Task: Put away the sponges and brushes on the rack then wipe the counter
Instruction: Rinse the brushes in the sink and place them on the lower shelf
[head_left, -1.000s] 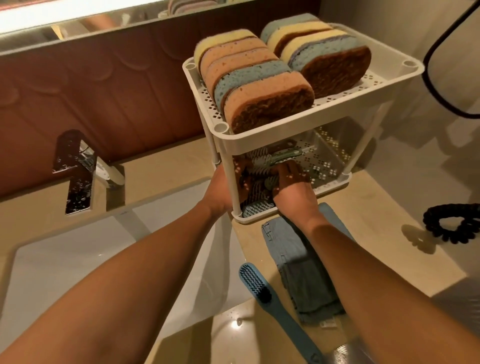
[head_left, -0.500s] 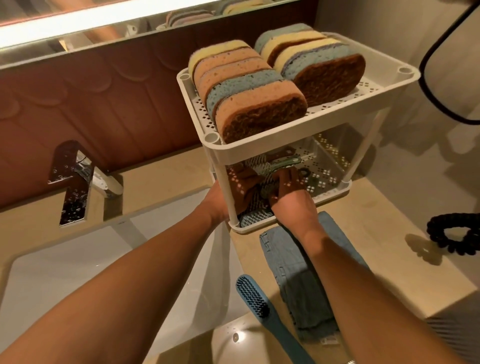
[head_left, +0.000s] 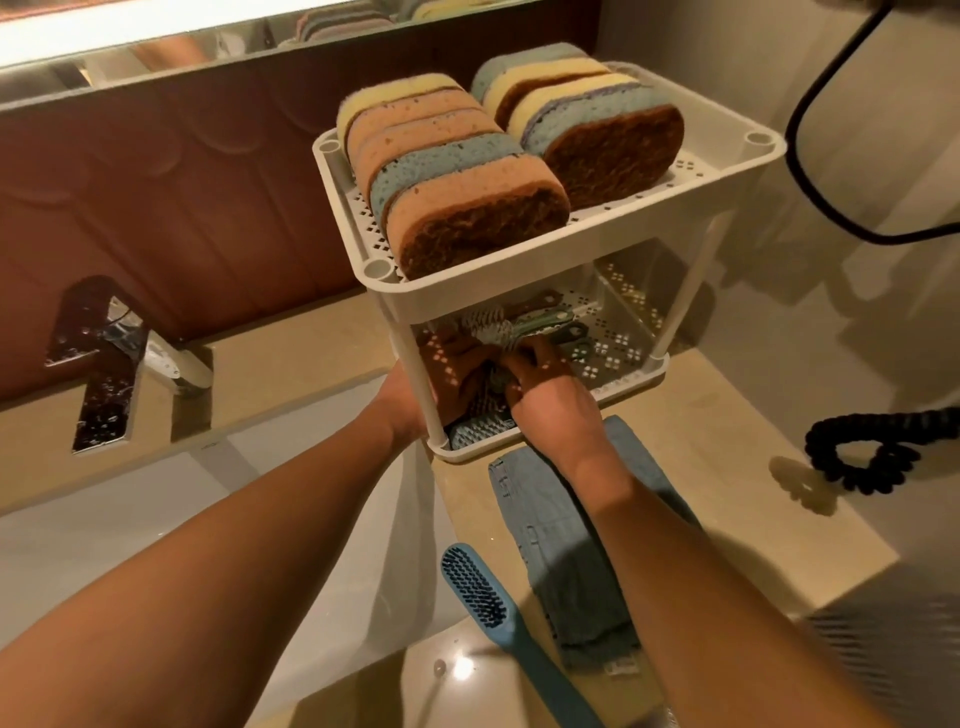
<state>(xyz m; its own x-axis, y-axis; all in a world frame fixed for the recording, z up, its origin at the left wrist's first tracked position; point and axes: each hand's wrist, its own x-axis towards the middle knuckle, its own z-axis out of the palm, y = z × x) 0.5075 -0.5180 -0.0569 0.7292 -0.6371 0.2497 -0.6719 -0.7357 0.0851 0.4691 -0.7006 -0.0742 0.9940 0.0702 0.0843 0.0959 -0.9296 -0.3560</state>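
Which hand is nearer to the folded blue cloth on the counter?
Right. The right hand grips brushes in the rack, just beyond the cloth; the left hand is further left, behind the rack's post.

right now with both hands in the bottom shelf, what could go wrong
A tug on the brushes could jolt the rack, which stands close to the sink, and tip the sponges standing on edge up top. The right hand, drawing back, could knock the blue brush off the counter edge into the sink.
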